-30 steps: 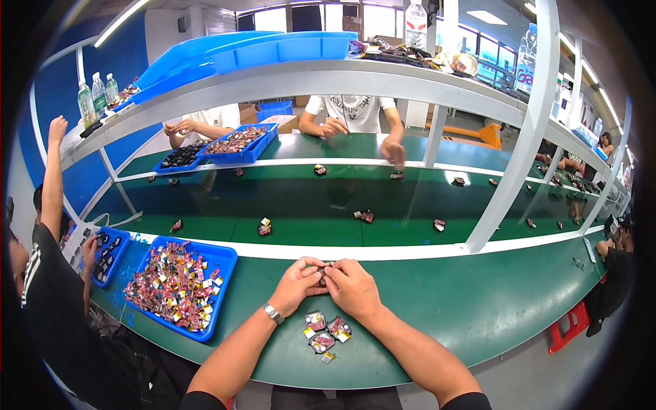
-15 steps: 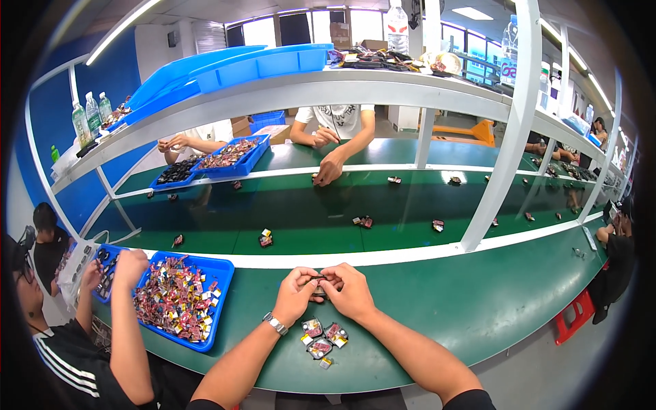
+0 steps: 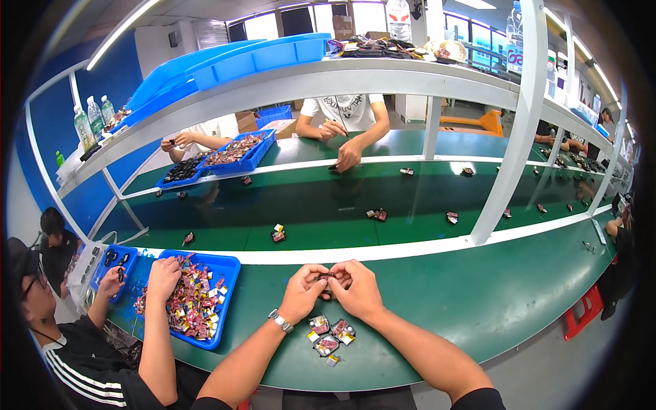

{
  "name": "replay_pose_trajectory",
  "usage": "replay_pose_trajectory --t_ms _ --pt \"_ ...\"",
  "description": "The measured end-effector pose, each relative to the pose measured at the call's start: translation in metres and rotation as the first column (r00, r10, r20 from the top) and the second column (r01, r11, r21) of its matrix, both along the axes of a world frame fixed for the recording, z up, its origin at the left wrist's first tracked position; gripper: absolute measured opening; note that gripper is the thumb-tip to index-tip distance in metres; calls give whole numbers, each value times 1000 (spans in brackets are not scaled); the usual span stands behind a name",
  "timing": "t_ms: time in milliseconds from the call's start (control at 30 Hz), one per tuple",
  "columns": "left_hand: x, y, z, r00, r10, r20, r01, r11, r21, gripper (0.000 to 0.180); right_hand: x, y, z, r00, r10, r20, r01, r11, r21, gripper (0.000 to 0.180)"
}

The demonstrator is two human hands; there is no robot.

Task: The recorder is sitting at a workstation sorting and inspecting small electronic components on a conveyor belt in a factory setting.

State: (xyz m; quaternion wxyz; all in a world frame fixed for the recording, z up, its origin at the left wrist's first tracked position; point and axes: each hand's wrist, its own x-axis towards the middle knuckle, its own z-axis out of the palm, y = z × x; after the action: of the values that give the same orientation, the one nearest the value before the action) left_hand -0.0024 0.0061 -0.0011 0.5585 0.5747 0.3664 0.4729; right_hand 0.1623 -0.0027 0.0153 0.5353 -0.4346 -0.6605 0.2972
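Both of my hands are together above the green bench, with fingertips pinched around a small dark casing (image 3: 328, 276). My left hand (image 3: 303, 292), with a metal watch at the wrist, grips its left side. My right hand (image 3: 357, 290) grips the right side; fingers partly hide the piece. Just nearer to me lies a small cluster of dark casings (image 3: 329, 336) fitted with reddish circuit boards and silver and yellow parts. One loose yellow-and-silver part (image 3: 332, 360) lies at its near side.
To my left stands a blue tray (image 3: 231, 294) heaped with small circuit boards; a co-worker's hand (image 3: 165, 277) reaches into it. Beyond the white rail (image 3: 410, 250), several small assemblies lie along a green surface. A white shelf frame (image 3: 509, 157) rises ahead. Another person works across from me.
My hands stay closed around the dark casing, turning it slightly. The co-worker on the left has lowered a raised hand onto the tray of circuit boards. The whole view has shifted a little.
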Motion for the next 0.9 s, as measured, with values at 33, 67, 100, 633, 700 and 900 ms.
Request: replay_pose_trajectory --t_ms 33,67,100,633,700,900 --pt "0 0 0 1000 9 1 -9 1000 0 21 0 0 1 1000 9 -3 -9 1000 4 14" --pt "-1 -1 1 1000 18 2 -18 1000 0 21 -1 -1 2 1000 12 -3 -12 1000 5 14" --pt "-1 0 1 1000 17 5 -17 1000 -1 21 -1 -2 3 1000 12 -1 -12 1000 -8 13" --pt "-12 10 -7 976 215 -41 -212 976 55 22 48 146 -29 892 -399 212 406 914 15 20" --pt "-14 9 -6 972 225 -61 -222 974 53 18 63 154 -29 805 -528 271 442 838 321 20" --pt "-8 8 -2 966 225 -127 -214 972 96 16 117 165 -33 614 -688 386 674 712 198 46"
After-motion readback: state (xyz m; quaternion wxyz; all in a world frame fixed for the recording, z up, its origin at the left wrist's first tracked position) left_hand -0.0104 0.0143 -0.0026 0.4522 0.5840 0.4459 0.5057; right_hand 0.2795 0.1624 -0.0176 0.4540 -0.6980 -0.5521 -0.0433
